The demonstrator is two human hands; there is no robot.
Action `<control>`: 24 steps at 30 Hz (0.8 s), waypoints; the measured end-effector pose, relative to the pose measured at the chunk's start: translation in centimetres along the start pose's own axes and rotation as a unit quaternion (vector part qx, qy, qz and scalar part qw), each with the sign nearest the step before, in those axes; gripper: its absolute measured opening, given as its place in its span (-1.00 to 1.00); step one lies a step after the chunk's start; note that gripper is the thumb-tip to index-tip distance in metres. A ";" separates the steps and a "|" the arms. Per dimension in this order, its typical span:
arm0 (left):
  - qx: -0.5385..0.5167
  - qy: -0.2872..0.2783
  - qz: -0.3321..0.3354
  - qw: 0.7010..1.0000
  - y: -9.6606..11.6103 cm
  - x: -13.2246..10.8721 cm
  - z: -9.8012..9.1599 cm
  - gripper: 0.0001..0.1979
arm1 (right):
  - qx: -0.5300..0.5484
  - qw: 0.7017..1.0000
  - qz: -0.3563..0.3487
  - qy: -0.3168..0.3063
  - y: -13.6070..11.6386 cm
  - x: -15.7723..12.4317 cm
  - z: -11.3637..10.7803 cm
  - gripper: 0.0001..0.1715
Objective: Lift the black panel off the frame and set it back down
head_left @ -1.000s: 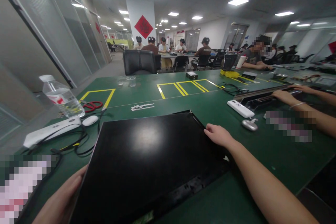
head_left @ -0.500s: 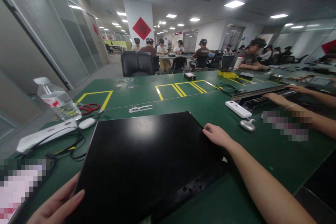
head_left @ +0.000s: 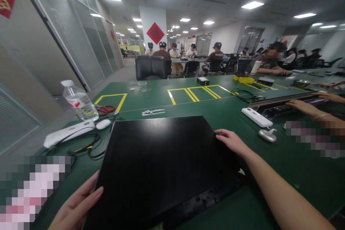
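A large flat black screen panel (head_left: 161,161), glossy with a light reflected near its far edge, lies before me over the green table. My left hand (head_left: 81,197) grips its near left edge, thumb on top and fingers underneath. At the far right edge, my right hand (head_left: 230,142) is closed on the rim with bent fingers. Along the panel's near side runs a dark strip (head_left: 194,203) with small parts on it. A small pale piece (head_left: 242,171) shows by the right corner. The panel's underside is hidden.
Left stand a water bottle (head_left: 79,100), red scissors (head_left: 106,110), a white mouse (head_left: 103,124), a long white device (head_left: 70,133) and black cables (head_left: 88,147). A white power bank (head_left: 256,117) lies right, near a co-worker's hands (head_left: 303,107). White scraps (head_left: 153,111) lie beyond the panel.
The whole view has shifted, so everything appears farther right. Both hands keep their hold on the screen panel, which stays in much the same place on the table.
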State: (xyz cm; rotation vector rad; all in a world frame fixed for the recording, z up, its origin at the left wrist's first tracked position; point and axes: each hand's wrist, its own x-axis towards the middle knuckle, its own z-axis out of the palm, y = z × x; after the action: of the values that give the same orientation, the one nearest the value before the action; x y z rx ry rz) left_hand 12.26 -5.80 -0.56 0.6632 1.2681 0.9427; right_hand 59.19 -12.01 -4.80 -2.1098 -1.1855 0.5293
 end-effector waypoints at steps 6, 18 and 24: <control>0.010 -0.019 0.032 0.999 -0.1 -0.7 -0.1 0.11 | 0.070 0.997 0.015 0.014 -0.3 0.1 0.0 -0.63; -0.016 -0.011 0.054 0.998 0.4 0.3 -0.7 0.26 | 0.255 0.967 -0.022 -0.004 -2.2 -1.1 -0.4 -0.64; 0.026 -0.067 0.077 0.994 0.3 1.2 -2.3 0.02 | 0.527 0.845 0.074 -0.050 -4.7 -3.3 -1.5 -0.46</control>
State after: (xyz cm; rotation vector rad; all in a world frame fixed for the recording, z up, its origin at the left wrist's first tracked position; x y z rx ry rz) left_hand 10.03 -4.79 -1.40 0.8614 1.1382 0.9767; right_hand 55.61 -13.62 -0.32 -1.2024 -0.5261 1.0701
